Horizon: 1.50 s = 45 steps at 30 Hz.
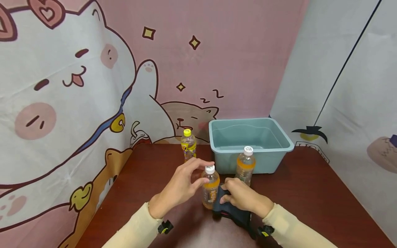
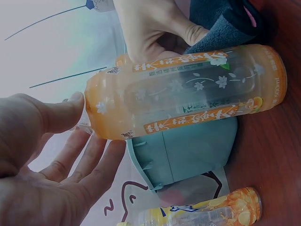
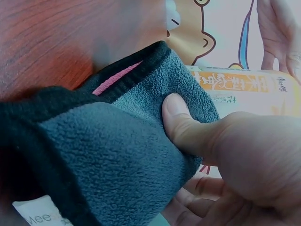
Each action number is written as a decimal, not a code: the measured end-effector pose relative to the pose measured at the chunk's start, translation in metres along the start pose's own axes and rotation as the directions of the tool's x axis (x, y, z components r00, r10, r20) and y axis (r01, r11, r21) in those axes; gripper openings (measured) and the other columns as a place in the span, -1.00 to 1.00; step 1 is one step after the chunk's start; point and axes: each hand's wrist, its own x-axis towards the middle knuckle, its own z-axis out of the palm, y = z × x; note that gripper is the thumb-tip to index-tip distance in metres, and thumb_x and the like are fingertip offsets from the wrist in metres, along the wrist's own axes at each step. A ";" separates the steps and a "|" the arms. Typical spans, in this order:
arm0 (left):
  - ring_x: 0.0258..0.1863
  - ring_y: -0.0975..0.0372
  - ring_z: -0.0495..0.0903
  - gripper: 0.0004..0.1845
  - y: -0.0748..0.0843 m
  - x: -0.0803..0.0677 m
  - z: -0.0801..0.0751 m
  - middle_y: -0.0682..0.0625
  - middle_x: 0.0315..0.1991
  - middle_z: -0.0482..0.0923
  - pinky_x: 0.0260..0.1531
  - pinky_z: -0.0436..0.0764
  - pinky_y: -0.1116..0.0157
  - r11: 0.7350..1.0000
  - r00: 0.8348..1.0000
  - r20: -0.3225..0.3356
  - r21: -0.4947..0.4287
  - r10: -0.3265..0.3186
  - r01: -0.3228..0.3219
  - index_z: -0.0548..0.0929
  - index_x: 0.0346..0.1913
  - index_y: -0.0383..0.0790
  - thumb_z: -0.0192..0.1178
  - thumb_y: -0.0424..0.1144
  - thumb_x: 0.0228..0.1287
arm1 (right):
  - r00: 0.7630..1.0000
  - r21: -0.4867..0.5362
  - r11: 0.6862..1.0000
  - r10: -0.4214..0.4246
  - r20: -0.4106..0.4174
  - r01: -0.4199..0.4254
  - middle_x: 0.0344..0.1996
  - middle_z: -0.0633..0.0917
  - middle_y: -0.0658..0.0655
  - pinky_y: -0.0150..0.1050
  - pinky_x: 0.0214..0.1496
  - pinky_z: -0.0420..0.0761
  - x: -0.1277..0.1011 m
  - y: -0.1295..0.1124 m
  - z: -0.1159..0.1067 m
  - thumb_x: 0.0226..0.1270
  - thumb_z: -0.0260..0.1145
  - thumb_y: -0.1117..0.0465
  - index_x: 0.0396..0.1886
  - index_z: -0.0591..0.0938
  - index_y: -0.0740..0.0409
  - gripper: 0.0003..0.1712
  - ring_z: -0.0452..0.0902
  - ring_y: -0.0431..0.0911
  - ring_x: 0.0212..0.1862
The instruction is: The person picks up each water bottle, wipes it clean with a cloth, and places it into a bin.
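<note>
My left hand holds a clear plastic bottle with an orange-and-white label by its white cap, thumb on one side and fingers on the other. The bottle stands upright on the table. My right hand grips a folded dark blue-grey cloth with black edging, the thumb pressing on its fuzzy face. One folded end of the cloth lies against the bottle's right side. In the right wrist view the cloth hides the lower part of the bottle. Some right fingers are hidden under the cloth.
A second white-capped bottle stands just beyond my right hand, before a light blue plastic tub. A yellow-capped bottle stands left of the tub. The brown table meets a cartoon-printed backdrop behind.
</note>
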 end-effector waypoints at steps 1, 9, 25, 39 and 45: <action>0.23 0.18 0.79 -0.40 0.000 0.000 0.000 0.04 0.22 0.74 0.28 0.88 0.26 1.000 1.000 0.000 0.003 0.002 -0.002 0.74 0.48 0.02 0.59 -0.43 0.46 | 1.000 0.004 1.000 -0.001 0.000 0.001 -0.45 0.48 -0.05 -0.44 -0.34 0.25 0.000 0.000 0.000 0.46 0.72 0.13 -0.54 0.58 -0.01 -0.51 0.20 -0.38 -0.40; 0.22 0.18 0.78 -0.42 -0.001 0.000 0.000 0.01 0.23 0.76 0.27 0.90 0.18 1.000 1.000 -0.009 0.016 0.026 -0.026 0.74 0.47 0.00 0.59 -0.42 0.47 | 1.000 0.009 1.000 -0.016 -0.007 0.016 -0.45 0.50 -0.09 -0.45 -0.36 0.29 -0.002 -0.001 -0.003 0.46 0.72 0.10 -0.47 0.72 -0.05 -0.65 0.25 -0.40 -0.39; 0.25 0.20 0.81 -0.39 -0.001 0.001 -0.001 0.01 0.23 0.73 0.31 0.86 0.26 1.000 1.000 0.004 0.017 0.001 -0.001 0.71 0.50 -0.02 0.59 -0.41 0.47 | 0.989 0.089 0.996 0.043 -0.138 -0.031 -0.20 0.72 -0.09 -0.40 -0.22 0.60 -0.003 -0.019 -0.039 0.56 0.64 0.16 0.24 0.92 0.17 -0.64 0.52 -0.36 -0.22; 0.22 0.18 0.81 -0.39 -0.001 0.001 0.001 -0.03 0.22 0.72 0.30 0.87 0.24 0.998 0.999 -0.006 0.056 0.041 -0.041 0.70 0.48 -0.04 0.59 -0.44 0.46 | 0.957 0.125 0.992 0.041 -0.287 -0.005 -0.19 0.66 -0.16 -0.39 -0.36 0.60 0.003 -0.040 -0.056 0.57 0.64 0.20 0.38 0.86 0.10 -0.55 0.47 -0.34 -0.31; 0.26 0.17 0.81 -0.41 0.000 -0.001 0.002 -0.03 0.22 0.71 0.33 0.86 0.23 0.996 0.999 -0.010 0.069 0.053 -0.052 0.69 0.47 -0.07 0.59 -0.44 0.46 | 0.958 0.145 0.989 0.068 -0.280 -0.027 -0.20 0.67 -0.15 -0.39 -0.35 0.62 0.003 -0.041 -0.054 0.56 0.65 0.20 0.37 0.87 0.12 -0.55 0.49 -0.35 -0.32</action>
